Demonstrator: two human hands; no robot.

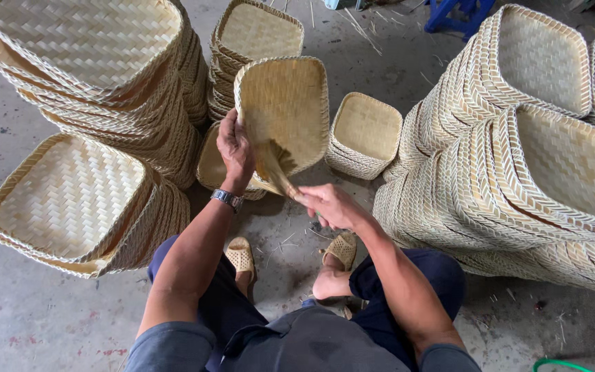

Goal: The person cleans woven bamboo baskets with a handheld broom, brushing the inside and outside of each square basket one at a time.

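A square woven bamboo tray (285,103) stands tilted on edge in front of me, its inside facing me. My left hand (235,150), with a metal watch at the wrist, grips the tray's lower left rim. My right hand (330,205) is closed on the handle of a small brush (275,169), whose bristles rest on the tray's lower inside surface. My knees and sandalled feet are below the hands.
Tall stacks of similar woven trays surround me: upper left (84,55), lower left (70,200), behind the held tray (259,31), right (538,158). A small stack (365,134) sits beside the tray. A blue stool (459,14) stands far back. Bamboo slivers litter the concrete floor.
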